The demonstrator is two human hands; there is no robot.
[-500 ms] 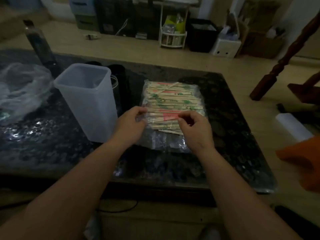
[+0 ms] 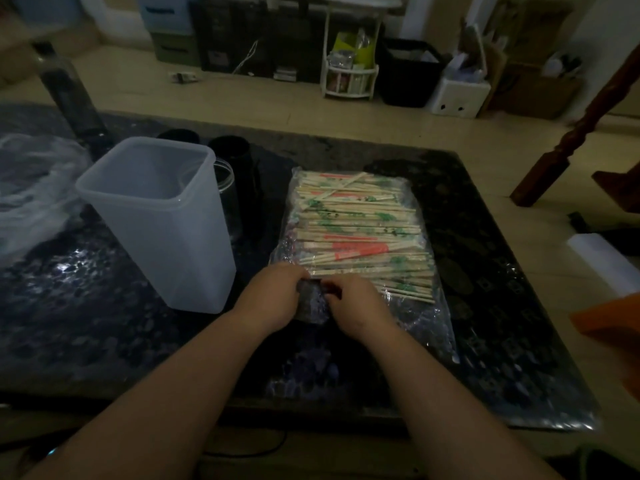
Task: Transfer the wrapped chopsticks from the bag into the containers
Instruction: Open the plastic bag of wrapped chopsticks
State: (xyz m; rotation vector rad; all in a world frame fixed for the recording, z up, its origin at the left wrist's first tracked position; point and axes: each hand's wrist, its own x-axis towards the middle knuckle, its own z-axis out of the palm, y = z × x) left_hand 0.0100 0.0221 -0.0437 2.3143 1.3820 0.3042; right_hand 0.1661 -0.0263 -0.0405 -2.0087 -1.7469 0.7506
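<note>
Pinching the near-left corner of the clear bag (image 2: 415, 317) with left hand (image 2: 273, 299) and right hand (image 2: 356, 306), probably to open it. Lying flat on the right half of the table (image 2: 69, 323), full of chopsticks (image 2: 360, 230). Standing open just left, ready for filling: a container (image 2: 162, 230).

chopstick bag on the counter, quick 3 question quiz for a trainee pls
1. True or false: the translucent container already holds chopsticks.
2. Seen from the head camera, the bag of wrapped chopsticks lies: A) left of the container, B) right of it, C) inside it.
3. What do the left hand and the right hand both pinch?
Key: 1 false, it looks empty. 2 B. 3 the bag's near edge, by its left corner.
</note>
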